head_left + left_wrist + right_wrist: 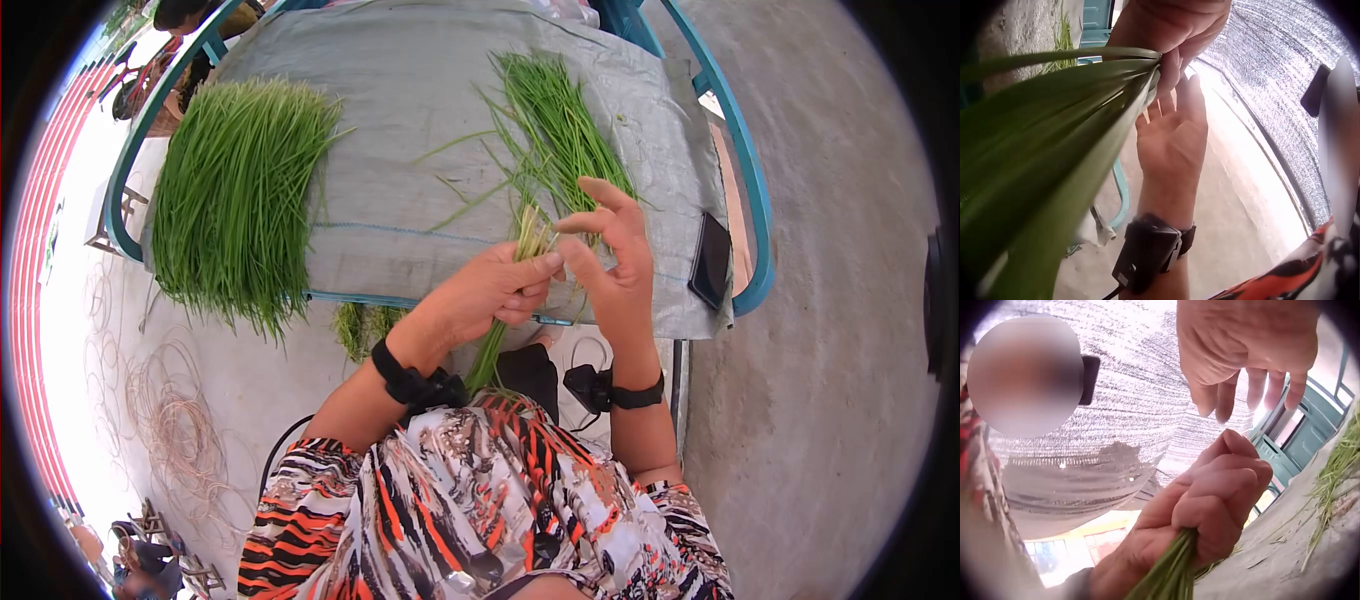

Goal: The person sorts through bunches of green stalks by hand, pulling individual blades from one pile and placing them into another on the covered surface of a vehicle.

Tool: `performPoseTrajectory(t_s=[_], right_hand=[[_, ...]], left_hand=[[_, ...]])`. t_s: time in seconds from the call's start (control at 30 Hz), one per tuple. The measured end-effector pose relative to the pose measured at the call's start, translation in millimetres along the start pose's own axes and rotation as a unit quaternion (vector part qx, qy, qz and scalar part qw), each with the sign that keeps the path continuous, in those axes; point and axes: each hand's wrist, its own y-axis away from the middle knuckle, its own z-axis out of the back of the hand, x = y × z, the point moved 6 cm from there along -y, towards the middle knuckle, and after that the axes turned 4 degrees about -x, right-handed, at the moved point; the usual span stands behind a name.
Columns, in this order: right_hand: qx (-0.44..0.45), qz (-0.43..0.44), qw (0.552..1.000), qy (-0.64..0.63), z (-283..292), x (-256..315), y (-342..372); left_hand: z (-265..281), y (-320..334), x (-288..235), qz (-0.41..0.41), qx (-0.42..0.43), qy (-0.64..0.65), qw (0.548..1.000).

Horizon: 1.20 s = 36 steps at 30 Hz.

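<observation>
My left hand [495, 290] grips a small bunch of garlic chives [487, 355], its fingers curled round the stalks. The pale cut ends [531, 232] stick out above that fist, and the green leaves hang down toward my lap. Close by on the right, my right hand [622, 262] is raised beside the pale ends with its fingers spread apart. In the right wrist view its fingertips [1224, 411] hover over the left fist and hold nothing. Long flat leaves fill the near side of the left wrist view.
A large stack of chives [240, 200] lies at the left of the cloth-covered cart [400, 130]. A looser pile [560, 120] lies at the back right, with stray leaves around it. A phone [710, 260] rests near the right edge, inside the blue rail [750, 200].
</observation>
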Motion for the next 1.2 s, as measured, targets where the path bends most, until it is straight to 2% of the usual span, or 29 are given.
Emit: performPoseTrajectory(t_s=[0.1, 0.3, 0.4, 0.5, 0.6, 0.7, 0.8, 0.9, 1.0, 1.03, 1.1, 1.2], right_hand=[[0.025, 0.039, 0.992, 0.12, -8.3, 11.3, -2.7], [0.032, -0.023, 0.999, 0.032, -14.3, 6.1, 6.9], [0.03, -0.035, 0.999, 0.0, -14.8, -0.6, 6.0], [0.007, -0.038, 0.999, -0.015, -13.3, 3.2, 6.9], [-0.007, -0.042, 0.998, -0.043, -15.6, -2.1, 6.0], [-0.026, -0.108, 0.989, -0.093, -17.6, -13.6, 8.7], [0.006, -0.072, 0.995, -0.07, -19.0, -11.9, 3.1], [-0.123, -0.133, 0.971, -0.154, -14.5, -5.7, 3.5], [-0.088, -0.272, 0.926, -0.246, -9.9, -23.5, 13.6], [-0.047, -0.297, 0.916, -0.265, -12.5, -27.0, 14.9], [0.034, -0.338, 0.889, -0.307, -16.4, -34.4, 18.4], [0.103, -0.356, 0.847, -0.382, -23.9, -40.7, 20.4]], left_hand=[[3.7, -3.5, 3.0, -0.016, 0.001, -0.023, 1.0], [-1.5, 2.6, 4.5, -0.04, -0.013, -0.043, 0.998], [-0.7, 2.2, -0.4, -0.035, 0.021, -0.035, 0.999], [-5.2, 3.8, 2.6, -0.021, 0.041, 0.099, 0.994], [-6.2, 4.2, 0.2, -0.02, 0.042, 0.143, 0.989], [0.2, -1.1, 2.1, -0.025, 0.06, 0.124, 0.99], [2.3, -0.3, 1.2, -0.031, 0.03, 0.073, 0.996], [-5.6, 6.8, -5.2, -0.048, 0.003, 0.063, 0.997], [-11.8, 12.5, -10.7, -0.05, -0.01, 0.051, 0.997], [-12.0, 13.1, -10.9, -0.053, 0.003, 0.043, 0.998], [-13.7, 12.3, -10.6, -0.063, 0.03, 0.021, 0.997], [-8.0, 9.5, -4.8, -0.063, 0.004, -0.027, 0.998]])
